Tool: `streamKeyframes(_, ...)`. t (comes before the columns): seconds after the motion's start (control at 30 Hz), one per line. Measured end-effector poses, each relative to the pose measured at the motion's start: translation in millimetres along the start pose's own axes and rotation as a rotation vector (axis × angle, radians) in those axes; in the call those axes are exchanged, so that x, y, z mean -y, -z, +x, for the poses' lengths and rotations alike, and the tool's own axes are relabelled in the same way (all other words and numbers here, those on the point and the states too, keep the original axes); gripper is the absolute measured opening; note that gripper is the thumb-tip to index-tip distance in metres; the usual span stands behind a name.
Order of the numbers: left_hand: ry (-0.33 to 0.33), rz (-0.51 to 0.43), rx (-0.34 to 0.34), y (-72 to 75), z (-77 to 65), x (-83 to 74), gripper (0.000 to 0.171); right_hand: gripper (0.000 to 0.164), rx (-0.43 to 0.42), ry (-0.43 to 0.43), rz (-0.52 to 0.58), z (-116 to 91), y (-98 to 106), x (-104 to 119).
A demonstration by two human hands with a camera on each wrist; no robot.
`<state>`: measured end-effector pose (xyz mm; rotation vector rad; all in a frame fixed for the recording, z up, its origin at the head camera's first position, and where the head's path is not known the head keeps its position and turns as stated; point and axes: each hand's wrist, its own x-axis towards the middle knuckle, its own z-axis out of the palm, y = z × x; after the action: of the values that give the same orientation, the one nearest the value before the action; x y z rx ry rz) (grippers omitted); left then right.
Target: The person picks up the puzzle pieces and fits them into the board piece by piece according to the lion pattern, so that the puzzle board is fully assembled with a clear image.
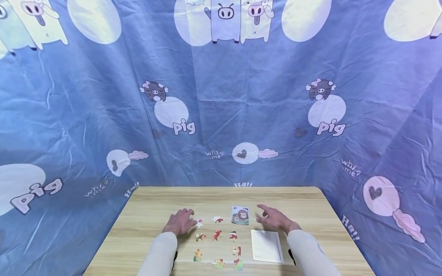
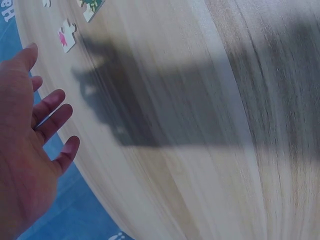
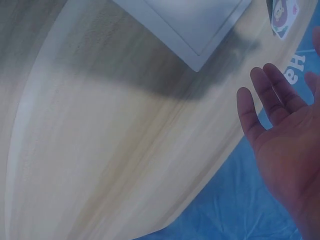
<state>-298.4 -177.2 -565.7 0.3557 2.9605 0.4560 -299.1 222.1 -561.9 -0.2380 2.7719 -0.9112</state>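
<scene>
My left hand (image 1: pixel 179 221) hovers at the left of the table, fingers loosely spread and holding nothing. Closest to its fingertips is a white jigsaw piece (image 1: pixel 199 223) with a pink patch, which also shows in the left wrist view. Several more pieces lie apart in loose rows, among them a red one (image 1: pixel 216 235) and a green-and-orange one (image 1: pixel 200 237). On the other side, my right hand (image 1: pixel 274 219) is held with its fingers extended and nothing in them. Left of it lies a picture card (image 1: pixel 240 215) with a lion; nearer me is a shallow white tray (image 1: pixel 266 246).
The wood-grain table (image 1: pixel 145 214) ends at a back edge against a blue curtain (image 1: pixel 221 115) printed with cartoon pigs, which also hangs along both sides. More jigsaw pieces, such as a green-and-red one (image 1: pixel 238 264), lie near the front, left of the tray.
</scene>
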Motion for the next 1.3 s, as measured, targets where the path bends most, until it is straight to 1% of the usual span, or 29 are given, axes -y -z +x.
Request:
streamKeyframes(0.17, -0.008, -0.002, 0.003, -8.0, 0.9, 0.8, 0.039, 0.064, 0.004, 0.009, 0.003, -2, -3, -4)
streamKeyframes(0.27, -0.013, -0.01, 0.002, -9.1, 0.8, 0.0, 0.04, 0.065, 0.006, 0.028, -0.008, -3, -5, -7)
streamKeyframes(0.5, -0.036, 0.012, 0.011, -12.1, 0.4, -2.6, 0.041, 0.067, 0.013, 0.056, -0.035, -5, -10, -17)
streamKeyframes(0.63, -0.041, -0.004, 0.01, -15.0, 1.3, -3.0, 0.041, 0.067, 0.018, 0.073, -0.031, -7, -13, -23)
streamKeyframes(0.87, -0.024, 0.006, -0.008, -21.8, 3.5, -3.0, 0.04, 0.069, 0.048, 0.12, -0.004, -11, -15, -30)
streamKeyframes(1.1, -0.029, 0.019, -0.022, -26.9, 4.4, -3.7, 0.041, 0.064, 0.042, 0.154, -0.017, -15, -16, -35)
streamKeyframes(1.3, -0.034, 0.047, -0.035, -34.6, 9.6, -0.1, 0.04, 0.06, 0.029, 0.165, -0.01, -17, -20, -40)
